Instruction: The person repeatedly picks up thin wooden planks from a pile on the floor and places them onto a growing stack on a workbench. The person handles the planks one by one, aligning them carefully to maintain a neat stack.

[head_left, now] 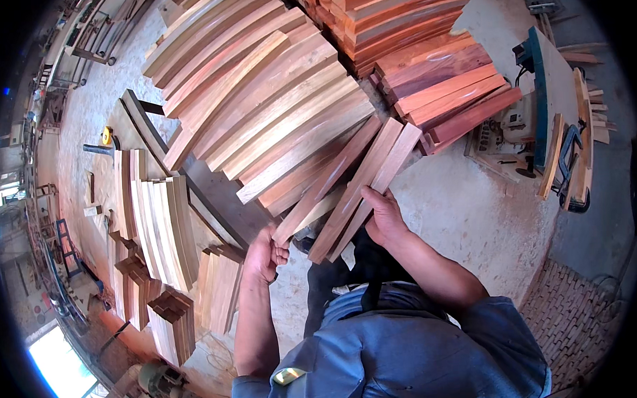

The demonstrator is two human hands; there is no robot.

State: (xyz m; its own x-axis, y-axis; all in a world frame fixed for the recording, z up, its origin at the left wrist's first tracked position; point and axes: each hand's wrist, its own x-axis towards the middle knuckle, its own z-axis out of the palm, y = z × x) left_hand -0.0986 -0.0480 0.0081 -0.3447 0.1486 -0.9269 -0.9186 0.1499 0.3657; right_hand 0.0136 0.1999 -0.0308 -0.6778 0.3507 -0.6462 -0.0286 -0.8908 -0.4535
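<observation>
My right hand [386, 214] grips the side of a pale brown wooden slat [394, 154], fingers wrapped round its edge. Beside that slat, a second brown slat [357, 190] slants the same way, with a dark gap between their near ends. My left hand [266, 253] is closed, knuckles curled, right at the near end of a reddish-brown slat [332, 177]. A small dark bit shows under its fingers; what they hold is hidden. Just beyond lies a wide stack of curved pale slats [280, 102].
Reddish wood pieces [444, 82] are stacked at the far right of the pale pile. To the left, a table [144, 128] bears upright wood bundles [158, 225] and a yellow tape measure [107, 135]. A green-edged machine [539, 100] with a blue clamp [569, 155] stands right.
</observation>
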